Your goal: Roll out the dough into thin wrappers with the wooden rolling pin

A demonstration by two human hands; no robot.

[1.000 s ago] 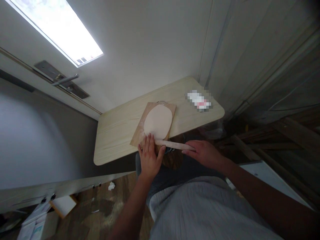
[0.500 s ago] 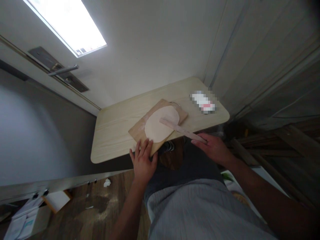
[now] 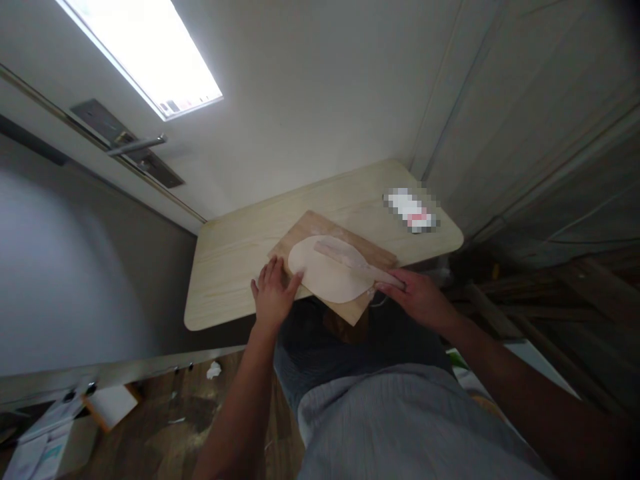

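A thin round sheet of pale dough (image 3: pixel 320 277) lies on a square wooden board (image 3: pixel 305 227), which is set corner-on to the table. In my right hand (image 3: pixel 417 297) is one end of a wooden rolling pin (image 3: pixel 343 252), blurred by motion; its other end lies across the dough's right half. My left hand (image 3: pixel 274 293) rests at the board's left corner with fingers spread and thumb beside the dough's edge. The board's near corner juts out past the table's front edge.
A narrow light wooden table (image 3: pixel 230 267) stands against a white door with a metal handle (image 3: pixel 137 145). A pixelated white item (image 3: pixel 410 210) lies at the table's right end. Crumpled paper (image 3: pixel 214 370) is on the floor, and wooden slats (image 3: pixel 490 307) stand at right.
The board has turned clockwise, with the dough on it, and its near corner has swung right. My left hand has shifted up and left. The rolling pin is still over the dough.
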